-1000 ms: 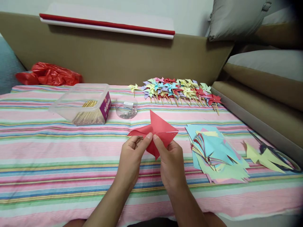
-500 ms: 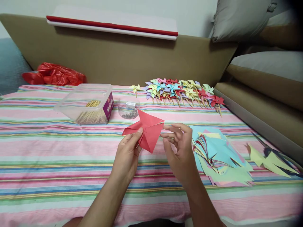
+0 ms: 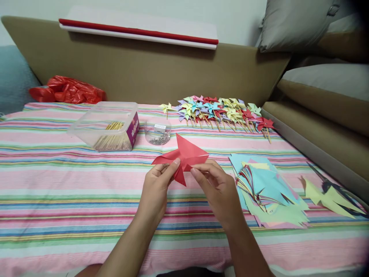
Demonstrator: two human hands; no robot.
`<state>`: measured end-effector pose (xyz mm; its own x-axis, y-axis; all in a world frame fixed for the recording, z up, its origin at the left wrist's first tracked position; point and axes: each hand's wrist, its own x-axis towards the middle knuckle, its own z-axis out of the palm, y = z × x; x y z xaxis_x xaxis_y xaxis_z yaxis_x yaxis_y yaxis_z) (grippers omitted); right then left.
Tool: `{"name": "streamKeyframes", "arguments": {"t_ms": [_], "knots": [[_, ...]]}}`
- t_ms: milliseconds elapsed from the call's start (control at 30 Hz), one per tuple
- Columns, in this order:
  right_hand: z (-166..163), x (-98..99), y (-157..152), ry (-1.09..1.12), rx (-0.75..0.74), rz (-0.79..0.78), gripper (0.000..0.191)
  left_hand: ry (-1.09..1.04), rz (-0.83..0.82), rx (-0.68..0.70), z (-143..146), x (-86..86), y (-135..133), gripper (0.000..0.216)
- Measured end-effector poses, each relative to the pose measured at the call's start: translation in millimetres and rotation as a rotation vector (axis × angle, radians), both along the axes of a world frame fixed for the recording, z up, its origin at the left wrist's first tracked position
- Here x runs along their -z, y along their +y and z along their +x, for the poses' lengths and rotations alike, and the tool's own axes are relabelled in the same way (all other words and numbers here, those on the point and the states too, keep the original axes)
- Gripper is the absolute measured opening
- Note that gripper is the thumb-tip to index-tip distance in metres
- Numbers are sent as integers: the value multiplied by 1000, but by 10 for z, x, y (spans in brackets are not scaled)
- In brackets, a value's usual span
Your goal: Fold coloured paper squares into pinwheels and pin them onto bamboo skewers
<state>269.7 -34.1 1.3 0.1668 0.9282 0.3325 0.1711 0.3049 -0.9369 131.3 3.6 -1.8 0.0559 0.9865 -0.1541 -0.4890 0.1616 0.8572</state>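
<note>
A cut red paper square [image 3: 184,154] with pointed flaps is held above the striped cloth [image 3: 57,184] in front of me. My left hand [image 3: 157,190] pinches it at its middle, thumb and forefinger closed on the paper. My right hand [image 3: 219,188] grips one flap of the same sheet from the right, fingers curled round it. To the right of that hand lies a stack of cut coloured paper squares [image 3: 265,188].
At the back are several finished paper pinwheels [image 3: 219,111] on sticks. A clear tub of wooden sticks [image 3: 108,130] and a small clear cup of pins [image 3: 158,134] stand at left. Scissors with yellow paper [image 3: 331,192] lie at right. A red plastic bag [image 3: 69,90] sits far left.
Half a second ago my right hand was off the red paper with fingers spread; it has now closed on a flap again. The paper has tilted flatter.
</note>
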Motion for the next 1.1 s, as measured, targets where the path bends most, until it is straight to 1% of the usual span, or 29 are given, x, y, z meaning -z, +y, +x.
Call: {"name": "streamKeyframes", "arguments": {"t_ms": [133,300,500,667,867,967,1100], "knots": [[-26,10,6,105,68,-59,9,80,64,41,8,40,-7,21],[-91,37,15,241,128,-101,10,111,91,65,13,61,-23,32],[-144,49,36,349,146,-126,13,135,70,67,30,57,-27,27],[-157,42,40,352,147,-142,14,158,72,68,35,45,-14,26],[-166,41,35,355,166,-156,17,215,104,56,14,52,-28,35],[-181,47,45,374,170,-164,18,253,120,58,12,59,-30,32],[-197,68,57,388,183,-152,19,250,127,71,18,42,-26,26]]}}
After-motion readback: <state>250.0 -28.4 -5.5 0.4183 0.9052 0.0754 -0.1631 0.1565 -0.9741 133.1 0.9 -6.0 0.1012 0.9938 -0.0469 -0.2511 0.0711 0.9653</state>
